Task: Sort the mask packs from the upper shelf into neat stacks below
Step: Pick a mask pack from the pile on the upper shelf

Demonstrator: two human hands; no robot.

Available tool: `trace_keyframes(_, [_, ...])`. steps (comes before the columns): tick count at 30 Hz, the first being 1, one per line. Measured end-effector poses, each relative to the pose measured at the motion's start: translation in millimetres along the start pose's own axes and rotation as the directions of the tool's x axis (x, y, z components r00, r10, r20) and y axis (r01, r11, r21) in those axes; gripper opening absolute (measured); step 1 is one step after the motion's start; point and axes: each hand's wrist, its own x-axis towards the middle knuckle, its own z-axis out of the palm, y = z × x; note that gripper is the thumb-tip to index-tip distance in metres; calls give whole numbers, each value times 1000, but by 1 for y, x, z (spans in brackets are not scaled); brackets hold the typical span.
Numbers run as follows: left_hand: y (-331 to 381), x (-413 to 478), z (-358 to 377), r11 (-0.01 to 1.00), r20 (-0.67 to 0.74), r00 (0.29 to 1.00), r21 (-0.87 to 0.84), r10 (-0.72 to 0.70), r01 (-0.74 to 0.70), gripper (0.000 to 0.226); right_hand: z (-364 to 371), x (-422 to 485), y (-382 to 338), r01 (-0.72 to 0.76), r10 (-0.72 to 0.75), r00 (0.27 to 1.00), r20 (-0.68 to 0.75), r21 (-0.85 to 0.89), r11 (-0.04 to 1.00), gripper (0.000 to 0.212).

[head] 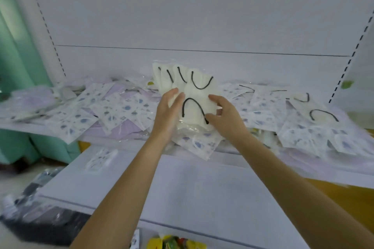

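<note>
A fanned bunch of cream mask packs (194, 95) with black ear loops stands up above the upper shelf (26, 127), held between both hands. My left hand (169, 115) lies flat against the bunch's left side with straight fingers. My right hand (224, 115) grips its right edge, thumb in front and fingers curled round. Many loose packs, white with blue print (121, 109) and pale purple (125, 127), lie scattered over the upper shelf. More cream packs (321, 117) lie at the right. One printed pack (101, 159) lies alone on the lower shelf (182, 188).
The shelf's white back panel rises behind, with slotted uprights (356, 46) at both sides. A green curtain (18, 50) hangs at the left. Dark wrapped packs (40, 214) lie at the lower left, and yellow and red items (176, 243) sit at the bottom edge.
</note>
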Motion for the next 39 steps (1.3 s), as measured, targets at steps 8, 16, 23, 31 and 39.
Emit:
trace_keyframes(8, [-3,-20,-85,1000,43,999,-14,-11,12,92,52,-14,-38,82,-84,984,155,25,996,82])
trace_keyframes(16, [-18,-72,-225,997,20,998,48,-64,63,87,187,-62,-75,188,-207,933,294,94,978,81])
trace_keyframes(23, [-71,-119,-356,954,-43,955,50,-294,296,77,337,-119,-68,64,-118,913,390,148,987,80])
trace_keyframes(31, [-179,-143,-419,764,-118,766,70,-632,641,44,430,-185,0,-457,301,798,522,198,867,63])
trace_keyframes(39, [-247,-77,-397,628,87,625,202,-776,752,39,451,-123,60,-647,551,741,384,191,738,67])
